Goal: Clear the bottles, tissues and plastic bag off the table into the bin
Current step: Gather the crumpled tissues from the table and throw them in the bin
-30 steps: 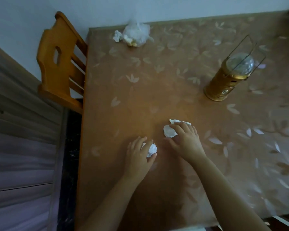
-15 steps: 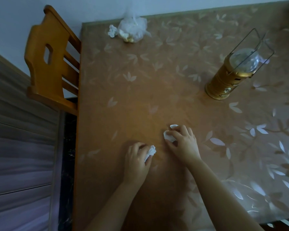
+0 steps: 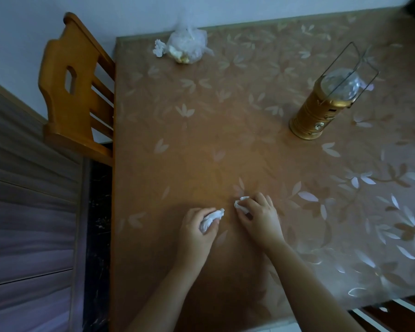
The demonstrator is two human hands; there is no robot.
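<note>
My left hand (image 3: 197, 232) is closed around a crumpled white tissue (image 3: 210, 218) that sticks out past the thumb. Just to its right, my right hand (image 3: 259, 218) grips a second white tissue (image 3: 240, 204), mostly hidden under the fingers. Both hands rest low over the brown leaf-patterned table (image 3: 201, 140) near its front. At the far left corner of the table lies a clear plastic bag (image 3: 187, 45) with something yellowish inside, and a small crumpled tissue (image 3: 159, 47) touches its left side. No bottle and no bin are in sight.
A gold lantern (image 3: 321, 109) with a wire handle stands on the right part of the table. A wooden chair (image 3: 72, 97) is pushed against the table's left edge. A grey panelled surface (image 3: 29, 224) fills the left side. The wall runs behind the table.
Both hands have closed tighter on their tissues, bunching them smaller. The view has shifted slightly.
</note>
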